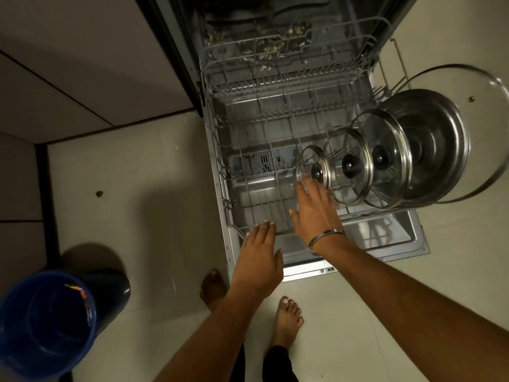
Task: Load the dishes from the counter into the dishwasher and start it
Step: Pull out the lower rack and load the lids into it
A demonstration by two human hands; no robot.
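The dishwasher stands open with its lower rack [234, 199] pulled out over the lowered door [391, 244]. Several lids stand on edge in the rack's right side: a small glass lid [314, 166], two larger glass lids [355, 164] [385, 158], a steel lid [435, 144] and a big glass lid [484, 106]. My right hand [314, 208], fingers straight, reaches to the small glass lid and touches its lower edge. My left hand [259, 255] hovers flat over the rack's front left corner, holding nothing.
The upper rack [275, 59] sits further back, with food bits below it on the tub floor. A blue bucket [46, 321] stands on the tiled floor at lower left. My bare feet [286, 318] are just in front of the door. Cabinet fronts run along the left.
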